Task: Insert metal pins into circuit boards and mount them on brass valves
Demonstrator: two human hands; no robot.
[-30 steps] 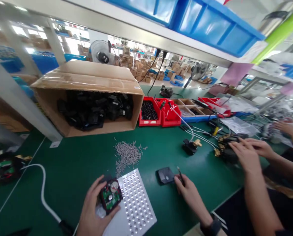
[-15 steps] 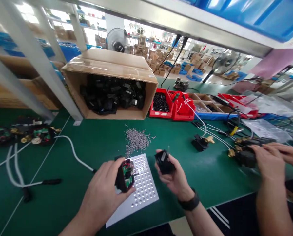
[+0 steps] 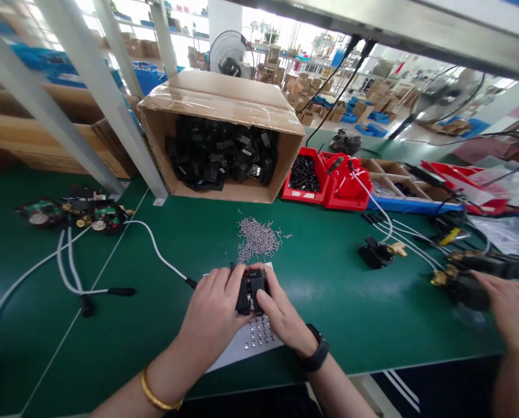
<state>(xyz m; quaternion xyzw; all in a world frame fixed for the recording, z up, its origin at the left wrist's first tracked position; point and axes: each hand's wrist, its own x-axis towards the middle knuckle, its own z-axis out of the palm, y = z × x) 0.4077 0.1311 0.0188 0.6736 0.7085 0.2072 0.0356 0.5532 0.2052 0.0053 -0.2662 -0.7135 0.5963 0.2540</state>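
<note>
My left hand (image 3: pixel 211 313) is closed around a black plastic housing (image 3: pixel 242 295). My right hand (image 3: pixel 288 316), with a dark band at the wrist, grips a black cover (image 3: pixel 256 284) against the housing's right side. A narrow gap between the two halves shows some inner parts. Below both hands lies a white sheet (image 3: pixel 227 361) with rows of small clear domes, partly hidden by the hands. Just beyond it is a pile of small screws (image 3: pixel 259 238) on the green table.
A cardboard box (image 3: pixel 224 96) of black housings stands behind the screws. Red bins (image 3: pixel 305 196) sit right of it. Opened units (image 3: pixel 107 217) with white cables lie left. A black unit with a brass fitting (image 3: pixel 375 254) lies right, near another person's hand (image 3: pixel 514 307).
My hands have come together, bringing the cover in my right hand against the open housing in my left. The camera view has shifted, so the scene sits further right.
</note>
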